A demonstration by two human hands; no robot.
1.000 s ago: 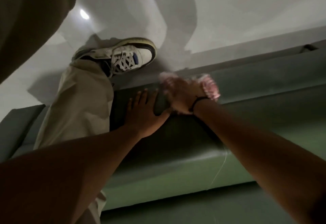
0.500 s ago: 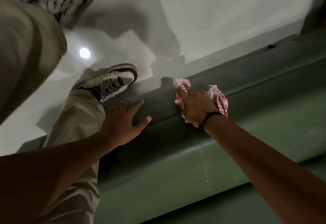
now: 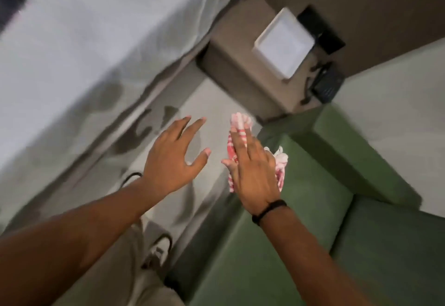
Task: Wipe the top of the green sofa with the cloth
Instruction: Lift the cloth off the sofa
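Observation:
The green sofa [image 3: 313,209] fills the lower right of the head view, its seat and a raised arm or back section running toward the right. My right hand [image 3: 252,173] is flat, fingers stretched out, with the red-and-white striped cloth [image 3: 280,168] under the palm and fingers, over the sofa's left edge. The cloth sticks out past the fingertips and to the right of the hand. My left hand [image 3: 173,161] hovers over the floor left of the sofa, fingers spread, holding nothing. The view is blurred by motion.
A bed with white sheets [image 3: 84,40] lies at the upper left. A brown bedside table [image 3: 243,74] with a white square lamp [image 3: 284,43] and a dark phone [image 3: 327,84] stands beyond the sofa. My shoe [image 3: 159,250] is on the floor below.
The view has swung from the sofa's back and floor to the room. My left hand has lifted off the sofa and now hovers with spread fingers. My right hand still keeps the cloth.

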